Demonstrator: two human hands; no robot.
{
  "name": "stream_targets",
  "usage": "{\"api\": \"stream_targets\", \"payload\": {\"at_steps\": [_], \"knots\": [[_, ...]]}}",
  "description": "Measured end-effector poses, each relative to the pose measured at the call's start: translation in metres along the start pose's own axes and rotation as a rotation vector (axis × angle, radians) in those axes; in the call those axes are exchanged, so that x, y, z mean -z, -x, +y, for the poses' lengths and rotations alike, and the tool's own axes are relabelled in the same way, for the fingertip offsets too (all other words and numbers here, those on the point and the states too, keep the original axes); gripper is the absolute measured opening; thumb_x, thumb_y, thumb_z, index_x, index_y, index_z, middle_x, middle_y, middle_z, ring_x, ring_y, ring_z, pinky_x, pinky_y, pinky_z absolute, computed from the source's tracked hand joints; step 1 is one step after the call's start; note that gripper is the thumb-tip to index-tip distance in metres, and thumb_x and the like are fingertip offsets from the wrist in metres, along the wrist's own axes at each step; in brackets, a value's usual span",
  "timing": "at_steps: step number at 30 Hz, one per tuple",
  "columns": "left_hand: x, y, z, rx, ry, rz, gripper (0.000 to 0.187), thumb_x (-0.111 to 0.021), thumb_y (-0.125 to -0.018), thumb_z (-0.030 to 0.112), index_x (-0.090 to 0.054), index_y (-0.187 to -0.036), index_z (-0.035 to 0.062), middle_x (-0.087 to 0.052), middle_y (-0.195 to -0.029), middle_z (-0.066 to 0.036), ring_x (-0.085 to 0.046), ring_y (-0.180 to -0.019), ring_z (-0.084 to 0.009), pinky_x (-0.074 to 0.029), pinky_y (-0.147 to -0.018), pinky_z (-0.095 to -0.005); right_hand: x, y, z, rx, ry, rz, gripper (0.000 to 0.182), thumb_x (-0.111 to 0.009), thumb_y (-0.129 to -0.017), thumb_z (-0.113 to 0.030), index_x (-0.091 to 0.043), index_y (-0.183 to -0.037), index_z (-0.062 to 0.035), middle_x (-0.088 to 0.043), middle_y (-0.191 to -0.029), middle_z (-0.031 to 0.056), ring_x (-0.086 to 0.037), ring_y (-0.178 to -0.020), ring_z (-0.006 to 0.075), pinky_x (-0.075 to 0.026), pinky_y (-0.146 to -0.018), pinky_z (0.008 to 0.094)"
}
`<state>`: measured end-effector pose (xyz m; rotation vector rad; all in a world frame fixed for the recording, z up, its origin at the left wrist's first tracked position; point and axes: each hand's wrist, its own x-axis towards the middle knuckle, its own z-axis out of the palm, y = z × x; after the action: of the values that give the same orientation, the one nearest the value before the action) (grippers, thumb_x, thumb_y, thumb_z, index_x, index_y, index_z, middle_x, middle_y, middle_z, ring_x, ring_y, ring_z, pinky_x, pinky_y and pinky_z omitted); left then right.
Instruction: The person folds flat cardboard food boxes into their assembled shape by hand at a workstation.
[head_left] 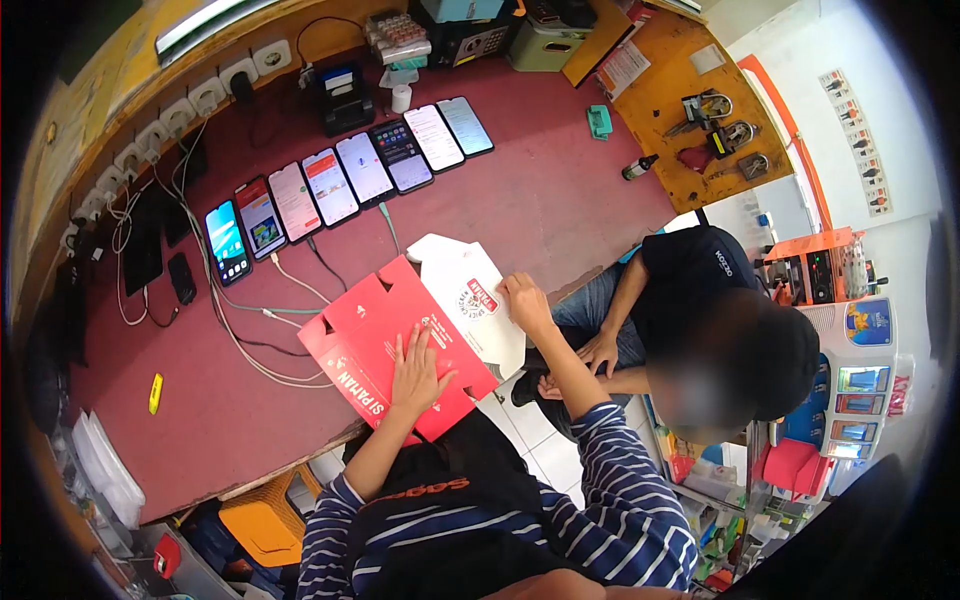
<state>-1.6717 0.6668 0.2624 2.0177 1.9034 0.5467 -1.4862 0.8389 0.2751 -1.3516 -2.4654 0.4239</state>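
A red flat cardboard box (375,310) with "SI PAMAN" lettering lies at the table's front edge. Flat on its face rests my left hand (417,375), fingers stretched out. Beside it, and partly overlapped by it, is a white cardboard piece (455,275) with a red and black chicken logo. My right hand (525,303) has its fingers bent onto the right edge of this white cardboard, gripping it.
A row of several smartphones (360,167) lies across the dark red table (560,170), with charging cables (240,335) trailing from power sockets. Another person (690,270) sits close on the right. A yellow cutter (156,393) lies left, a small bottle (640,167) far right.
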Motion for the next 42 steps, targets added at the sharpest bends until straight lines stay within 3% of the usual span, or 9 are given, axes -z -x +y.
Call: {"api": "stream_targets", "payload": {"at_steps": [10, 13, 15, 22, 28, 34, 38, 40, 42], "knots": [[0.020, -0.005, 0.009, 0.039, -0.063, -0.069, 0.046, -0.064, -0.068, 0.037, -0.046, -0.088, -0.0004, -0.038, -0.122, -0.018, -0.030, -0.119, -0.0342, -0.021, -0.097, -0.0499, -0.014, -0.022, 0.049, -0.387, -0.072, 0.315, 0.008, -0.053, -0.078, -0.005, -0.054, -0.076, 0.0021, -0.057, -0.077, 0.0194, -0.056, -0.067, 0.0336, -0.043, -0.059, 0.0395], [0.041, -0.070, 0.020, 0.080, 0.071, -0.147, 0.054, -0.069, -0.062, 0.037, -0.045, -0.094, -0.0005, -0.045, -0.112, -0.017, -0.037, -0.112, -0.0316, -0.026, -0.092, -0.0464, -0.020, -0.023, 0.038, -0.424, -0.531, 0.274, 0.010, -0.050, -0.083, -0.007, -0.052, -0.078, 0.0019, -0.059, -0.074, 0.0153, -0.056, -0.064, 0.0192, -0.044, -0.057, 0.0304], [0.023, -0.132, 0.015, -0.371, 0.061, 0.026, 0.067, -0.073, -0.054, 0.040, -0.045, -0.100, -0.0004, -0.048, -0.109, -0.016, -0.041, -0.108, -0.0285, -0.029, -0.091, -0.0428, -0.019, -0.023, 0.026, -0.402, -0.763, 0.219, 0.011, -0.046, -0.087, -0.009, -0.049, -0.083, 0.0009, -0.058, -0.066, 0.0075, -0.052, -0.058, 0.0098, -0.043, -0.055, 0.0248], [0.000, -0.237, 0.041, -0.457, -0.157, -0.772, 0.084, -0.081, -0.032, 0.045, -0.050, -0.098, 0.0021, -0.061, -0.090, -0.012, -0.057, -0.091, -0.0280, -0.034, -0.090, -0.0407, 0.035, -0.014, -0.006, -0.367, -0.500, 0.014, 0.009, -0.045, -0.087, -0.007, -0.050, -0.083, 0.0001, -0.057, -0.066, 0.0061, -0.052, -0.059, 0.0100, -0.043, -0.056, 0.0242], [0.055, -0.218, 0.056, -0.526, -0.075, -0.652, 0.074, -0.080, -0.032, 0.042, -0.051, -0.089, 0.0043, -0.061, -0.077, -0.010, -0.059, -0.079, -0.0269, -0.035, -0.086, -0.0417, 0.013, 0.006, 0.054, -0.343, -0.750, 0.032, 0.006, -0.043, -0.086, -0.008, -0.045, -0.086, -0.0021, -0.056, -0.068, 0.0105, -0.057, -0.063, 0.0176, -0.043, -0.057, 0.0309], [0.104, -0.206, 0.044, -0.542, 0.061, -0.459, 0.067, -0.081, -0.033, 0.040, -0.048, -0.082, 0.0060, -0.057, -0.070, -0.008, -0.056, -0.072, -0.0256, -0.036, -0.073, -0.0370, -0.019, 0.035, 0.077, -0.197, -0.374, -0.001, 0.014, -0.045, -0.087, -0.014, -0.046, -0.091, -0.0015, -0.057, -0.069, 0.0088, -0.056, -0.065, 0.0180, -0.043, -0.058, 0.0317], [0.114, -0.199, 0.039, -0.581, 0.090, -0.371, 0.066, -0.081, -0.033, 0.040, -0.048, -0.081, 0.0066, -0.056, -0.069, -0.007, -0.056, -0.072, -0.0246, -0.036, -0.072, -0.0350, -0.004, 0.036, 0.038, -0.365, -0.834, -0.014, 0.031, -0.044, -0.089, -0.028, -0.049, -0.106, -0.0027, -0.059, -0.084, 0.0073, -0.055, -0.076, 0.0148, -0.044, -0.068, 0.0284], [0.118, -0.192, 0.045, -0.620, 0.071, -0.333, 0.064, -0.081, -0.034, 0.037, -0.047, -0.079, 0.0073, -0.055, -0.069, -0.007, -0.055, -0.071, -0.0239, -0.036, -0.072, -0.0327, 0.033, 0.006, -0.023, -0.398, -1.510, 0.000, 0.034, -0.043, -0.090, -0.031, -0.052, -0.102, -0.0010, -0.057, -0.090, 0.0059, -0.053, -0.081, 0.0129, -0.044, -0.071, 0.0268], [0.124, -0.186, 0.052, -0.625, 0.084, -0.338, 0.063, -0.081, -0.034, 0.036, -0.047, -0.079, 0.0075, -0.055, -0.068, -0.007, -0.055, -0.071, -0.0240, -0.036, -0.072, -0.0320, 0.041, -0.001, -0.029, -0.369, -1.439, -0.099, 0.034, -0.042, -0.090, -0.032, -0.053, -0.099, -0.0009, -0.058, -0.088, 0.0049, -0.054, -0.079, 0.0118, -0.044, -0.070, 0.0262]]}}
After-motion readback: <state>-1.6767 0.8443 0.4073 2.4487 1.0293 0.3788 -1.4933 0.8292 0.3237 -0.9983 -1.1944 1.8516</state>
